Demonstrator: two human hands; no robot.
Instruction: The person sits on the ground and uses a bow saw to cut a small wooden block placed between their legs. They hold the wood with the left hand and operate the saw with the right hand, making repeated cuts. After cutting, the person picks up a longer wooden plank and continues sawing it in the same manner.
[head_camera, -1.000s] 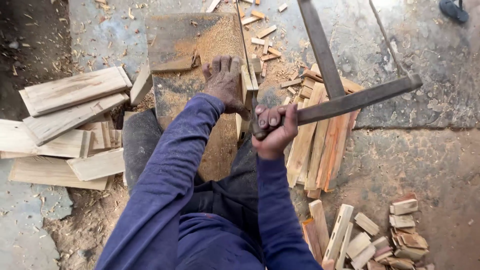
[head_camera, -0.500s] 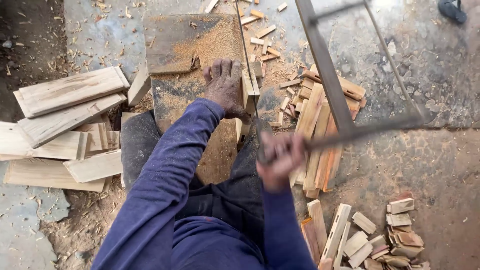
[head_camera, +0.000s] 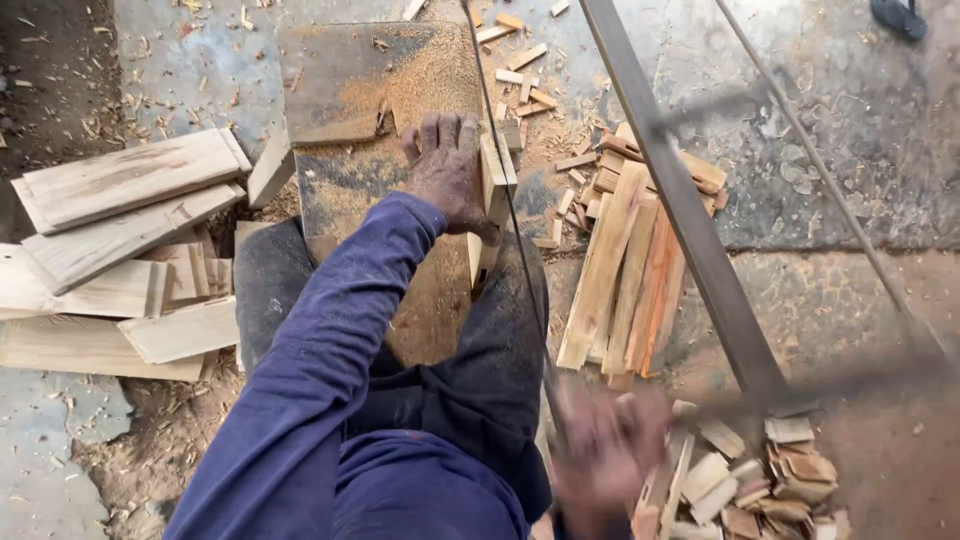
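The blurred right hand, gripping the wooden frame saw, has drawn back, its thin blade deeper in the pale wood strip the left hand clamps to the sawdust-covered bench.

Packages: none in view.
Labels: none in view.
Signs: none in view.
Screens: none in view.
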